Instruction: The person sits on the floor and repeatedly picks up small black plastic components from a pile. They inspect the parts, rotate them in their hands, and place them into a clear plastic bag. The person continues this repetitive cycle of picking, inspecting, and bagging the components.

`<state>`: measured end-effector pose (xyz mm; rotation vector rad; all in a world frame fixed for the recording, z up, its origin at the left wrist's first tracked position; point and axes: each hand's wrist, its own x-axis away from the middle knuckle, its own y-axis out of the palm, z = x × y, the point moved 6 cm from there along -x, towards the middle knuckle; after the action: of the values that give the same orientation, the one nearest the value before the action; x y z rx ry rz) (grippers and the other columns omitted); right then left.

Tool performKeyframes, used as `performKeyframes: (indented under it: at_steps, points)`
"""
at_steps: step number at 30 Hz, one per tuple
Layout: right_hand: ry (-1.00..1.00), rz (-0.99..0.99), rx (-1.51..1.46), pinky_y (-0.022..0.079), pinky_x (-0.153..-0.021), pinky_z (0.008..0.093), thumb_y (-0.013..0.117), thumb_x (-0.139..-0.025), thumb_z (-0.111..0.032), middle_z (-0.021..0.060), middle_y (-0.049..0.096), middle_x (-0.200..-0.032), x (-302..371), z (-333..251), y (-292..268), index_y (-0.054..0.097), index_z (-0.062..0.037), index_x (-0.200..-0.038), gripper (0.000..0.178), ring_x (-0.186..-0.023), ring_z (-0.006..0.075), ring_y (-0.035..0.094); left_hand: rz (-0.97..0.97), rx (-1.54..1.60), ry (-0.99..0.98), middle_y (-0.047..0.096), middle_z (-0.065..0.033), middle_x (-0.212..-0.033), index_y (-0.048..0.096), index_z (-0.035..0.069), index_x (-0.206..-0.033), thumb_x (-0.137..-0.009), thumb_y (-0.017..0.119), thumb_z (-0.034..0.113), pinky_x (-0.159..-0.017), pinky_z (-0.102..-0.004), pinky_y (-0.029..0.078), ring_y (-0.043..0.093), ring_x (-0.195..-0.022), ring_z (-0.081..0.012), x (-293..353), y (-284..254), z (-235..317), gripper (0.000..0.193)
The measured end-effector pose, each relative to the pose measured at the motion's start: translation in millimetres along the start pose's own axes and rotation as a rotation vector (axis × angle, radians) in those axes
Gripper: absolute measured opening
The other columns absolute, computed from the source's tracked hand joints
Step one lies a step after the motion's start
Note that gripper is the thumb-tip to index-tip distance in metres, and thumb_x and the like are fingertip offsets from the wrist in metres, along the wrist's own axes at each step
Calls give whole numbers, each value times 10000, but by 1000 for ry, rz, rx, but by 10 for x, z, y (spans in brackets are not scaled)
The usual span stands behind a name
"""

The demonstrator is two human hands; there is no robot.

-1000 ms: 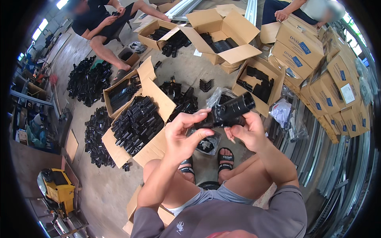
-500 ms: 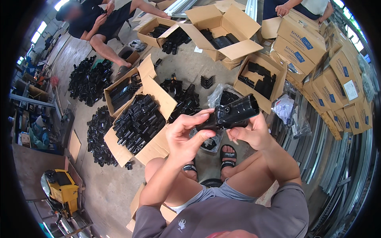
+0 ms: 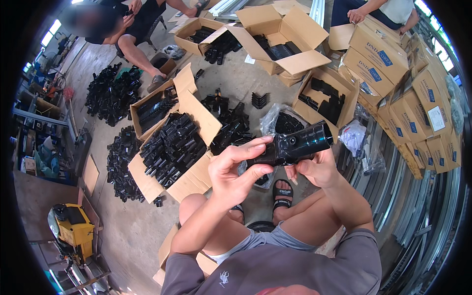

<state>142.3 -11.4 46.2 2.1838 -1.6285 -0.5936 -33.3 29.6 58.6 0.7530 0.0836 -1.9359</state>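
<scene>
Both my hands hold a glossy black tubular fitting (image 3: 300, 142) up in front of me, above my knees. Its round hollow end points to the right, and a small round boss shows on its side. The thumb and fingers of my left hand (image 3: 238, 169) pinch the left end. My right hand (image 3: 317, 167) grips the underside near the hollow end, with some of its fingers hidden behind the part. Just beyond the fitting lies a clear plastic bag (image 3: 289, 122) of small black pieces, partly covered by it.
An open carton (image 3: 194, 179) heaped with black fittings stands left of my knees, beside loose piles (image 3: 123, 164). Further cartons (image 3: 282, 34) sit ahead. Stacked boxes (image 3: 378, 59) and long metal profiles (image 3: 388, 196) line the right. A co-worker (image 3: 123, 22) sits far left; another person (image 3: 368, 10) is far right.
The fitting has turned slightly in my hands, so its side boss now faces me more. Both hands keep their grip. The view has shifted a little.
</scene>
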Motion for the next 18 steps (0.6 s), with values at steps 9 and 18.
performKeyframes:
  at_steps: [9,18]
  points:
    - [-27,1,40,542,-615,278,726,-890,-110,111,670,-886,-35,14,-23,606,56,-1144,326,-752,165,657,25,-24,-13,683,-239,-1142,641,-35,-1065,-770,811,6,-1011,-426,500,634,-1166,-339,-2,4,-21,344]
    - [-32,-10,-17,543,-646,284,725,-901,-146,118,673,-895,-33,23,-33,591,59,-1162,358,-761,167,659,19,41,-45,701,-162,-1090,643,-40,-1065,-775,803,-9,-1026,-461,492,627,-1169,-357,4,17,-98,332]
